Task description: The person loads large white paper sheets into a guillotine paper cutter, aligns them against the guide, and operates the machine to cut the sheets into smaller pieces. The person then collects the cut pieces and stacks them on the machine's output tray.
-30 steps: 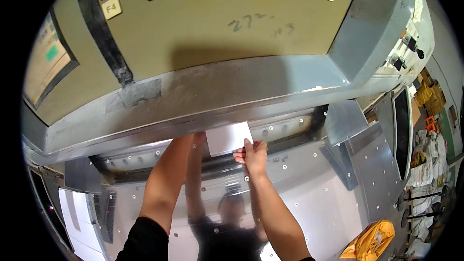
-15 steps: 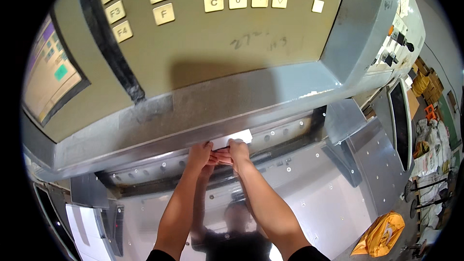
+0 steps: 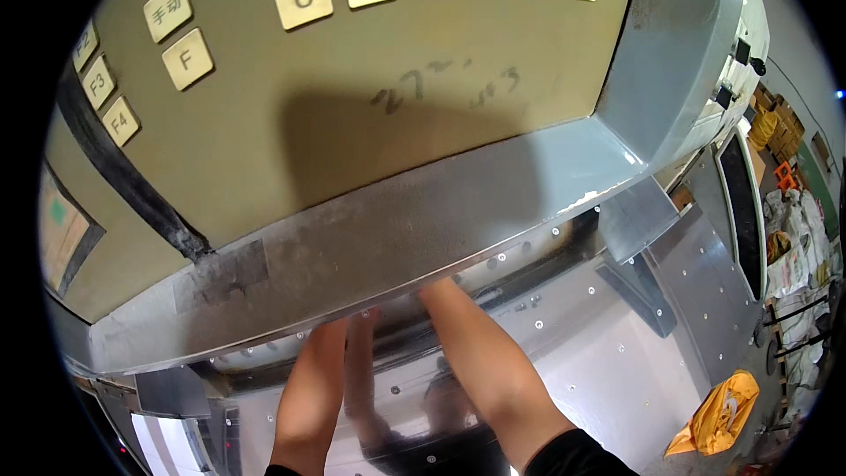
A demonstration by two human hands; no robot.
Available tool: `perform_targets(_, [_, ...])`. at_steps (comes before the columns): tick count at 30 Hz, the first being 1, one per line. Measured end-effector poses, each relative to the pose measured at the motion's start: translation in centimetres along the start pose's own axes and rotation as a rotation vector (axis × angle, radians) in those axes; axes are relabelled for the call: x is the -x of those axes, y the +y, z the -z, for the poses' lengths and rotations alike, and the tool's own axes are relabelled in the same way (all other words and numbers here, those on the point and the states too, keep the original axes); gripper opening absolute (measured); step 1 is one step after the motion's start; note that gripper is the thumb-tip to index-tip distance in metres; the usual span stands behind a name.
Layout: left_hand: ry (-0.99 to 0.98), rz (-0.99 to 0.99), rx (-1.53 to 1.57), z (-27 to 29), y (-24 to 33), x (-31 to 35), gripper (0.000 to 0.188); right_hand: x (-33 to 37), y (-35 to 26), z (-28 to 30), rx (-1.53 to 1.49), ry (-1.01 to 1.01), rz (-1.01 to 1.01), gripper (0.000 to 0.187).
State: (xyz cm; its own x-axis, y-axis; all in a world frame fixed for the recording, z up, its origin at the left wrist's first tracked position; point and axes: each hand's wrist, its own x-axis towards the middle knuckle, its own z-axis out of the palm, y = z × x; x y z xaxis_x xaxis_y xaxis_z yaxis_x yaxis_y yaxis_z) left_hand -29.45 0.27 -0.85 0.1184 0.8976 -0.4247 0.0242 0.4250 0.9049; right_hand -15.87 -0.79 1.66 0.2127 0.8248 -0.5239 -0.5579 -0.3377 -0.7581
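Observation:
My left forearm [image 3: 315,388] and my right forearm [image 3: 489,357] come up from the lower edge and reach beneath the grey metal ledge [image 3: 370,238] of a machine's control panel. Both my left hand and my right hand are hidden by that ledge, so their fingers and anything in them do not show. Under my arms lies a shiny metal bed [image 3: 582,379] dotted with small screws, mirroring my arms. A dark slot [image 3: 493,300] runs along its far side, close to my wrists.
Above the ledge is an olive keypad panel [image 3: 423,62] with pale square keys and a screen [image 3: 66,229] at left. Sloped metal guards [image 3: 634,220] flank the bed on the right. A yellow bag [image 3: 718,414] lies at lower right, with white sacks [image 3: 793,256] beyond.
My hands, which were closed on a flat pale piece at the slot, have gone out of sight under the ledge. My view has moved nearer the panel, which fills more of the picture.

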Motion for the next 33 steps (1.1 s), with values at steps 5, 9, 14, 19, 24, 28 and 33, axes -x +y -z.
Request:
perform_targets(5, [0.021,-0.045,0.055,-0.9,-0.3,-0.9,0.024,0.0,0.4,1.1,0.004,-0.030,0.060,0.034])
perform_targets(9, [0.056,-0.085,0.143,0.0,-1.5,-0.6,0.023,4.5,2.5,6.4,0.229,-0.195,0.134,0.031])
perform_targets(14, [-0.012,-0.278,0.463,5.4,-8.3,8.3,0.021,21.3,12.4,15.0,0.129,-0.045,0.416,0.010])
perform_targets(19, [0.124,0.005,0.312,13.9,-12.4,35.2,0.032,35.3,20.0,18.0,0.657,-0.033,0.518,0.018])
perform_targets(24, [1.005,0.125,0.506,25.6,-26.0,61.6,0.020,39.2,25.1,12.3,0.785,-0.367,0.408,0.012])
perform_targets(28, [1.545,-0.074,0.588,33.2,-30.1,73.4,0.023,38.0,27.9,1.1,1.014,-0.649,0.519,0.016])
perform_targets(33, [1.494,-0.272,0.675,40.5,-29.6,73.4,0.032,33.1,36.5,-17.9,0.939,-0.998,0.805,0.014])
